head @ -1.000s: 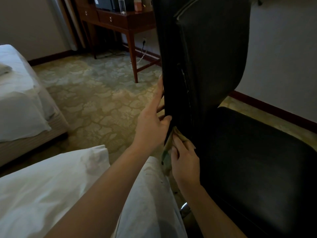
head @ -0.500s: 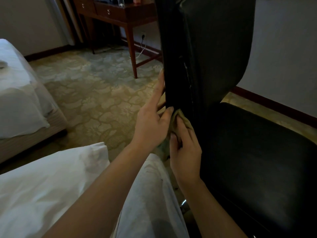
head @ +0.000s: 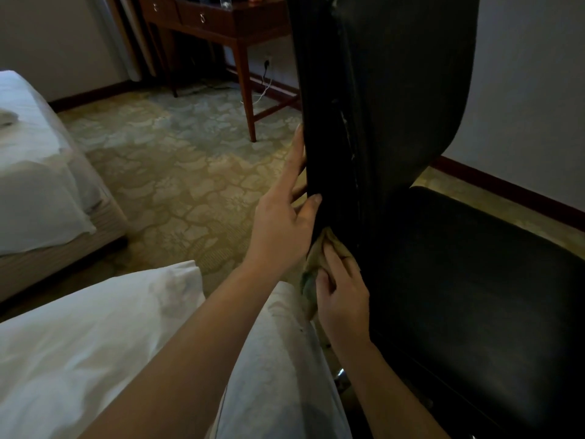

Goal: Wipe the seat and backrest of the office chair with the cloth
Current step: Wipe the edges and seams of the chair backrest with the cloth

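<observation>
The black office chair stands sideways in front of me, with its tall backrest (head: 395, 90) upright and its padded seat (head: 474, 280) to the right. My left hand (head: 281, 223) holds the backrest's near side edge, thumb on the side and fingers laid along the back. Just below it, my right hand (head: 343, 299) grips a crumpled yellowish cloth (head: 311, 267) and presses it against the lower part of that same edge. Part of the cloth hangs down beside my right thumb.
White bedding (head: 95, 343) lies under my left arm at the lower left. A bed (head: 31, 185) stands at the left. A wooden desk (head: 221, 23) stands behind the chair, with a cable (head: 262, 87) trailing from a wall socket. Patterned carpet (head: 190, 185) covers the floor between them.
My right hand rubbed the cloth up the backrest's lower edge and back down. My left hand kept its hold on the edge.
</observation>
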`<state>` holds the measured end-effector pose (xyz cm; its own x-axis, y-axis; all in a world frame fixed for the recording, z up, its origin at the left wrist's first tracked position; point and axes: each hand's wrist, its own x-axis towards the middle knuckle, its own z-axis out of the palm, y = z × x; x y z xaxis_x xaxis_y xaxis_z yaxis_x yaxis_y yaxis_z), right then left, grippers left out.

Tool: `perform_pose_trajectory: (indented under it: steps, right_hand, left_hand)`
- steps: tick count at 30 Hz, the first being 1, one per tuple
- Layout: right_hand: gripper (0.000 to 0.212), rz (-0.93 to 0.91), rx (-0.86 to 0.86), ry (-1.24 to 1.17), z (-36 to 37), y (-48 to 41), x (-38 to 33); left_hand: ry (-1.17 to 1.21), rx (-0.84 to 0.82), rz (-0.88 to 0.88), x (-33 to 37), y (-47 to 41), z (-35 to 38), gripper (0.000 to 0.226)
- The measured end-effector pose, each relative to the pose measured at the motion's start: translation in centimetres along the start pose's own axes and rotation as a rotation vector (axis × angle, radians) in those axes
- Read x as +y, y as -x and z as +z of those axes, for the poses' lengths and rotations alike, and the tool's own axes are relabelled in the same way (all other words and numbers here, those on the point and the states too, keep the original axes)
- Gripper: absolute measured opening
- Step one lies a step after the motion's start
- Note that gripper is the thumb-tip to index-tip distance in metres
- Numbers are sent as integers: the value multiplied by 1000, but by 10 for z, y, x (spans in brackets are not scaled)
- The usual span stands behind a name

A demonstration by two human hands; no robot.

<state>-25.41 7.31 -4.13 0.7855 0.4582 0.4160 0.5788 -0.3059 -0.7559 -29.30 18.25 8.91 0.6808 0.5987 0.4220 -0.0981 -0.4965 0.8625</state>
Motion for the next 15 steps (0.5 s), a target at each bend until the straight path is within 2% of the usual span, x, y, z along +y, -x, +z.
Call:
perform_pose_trajectory:
  steps: [8, 15]
  right_hand:
    - [52, 22, 83, -241, -23, 16, -19]
    - [53, -27, -5, -51, -14, -24, -29]
  left_hand:
    - [27, -63, -103, -12, 14, 0, 78]
    - [43, -33, -109, -11, 14, 3, 66]
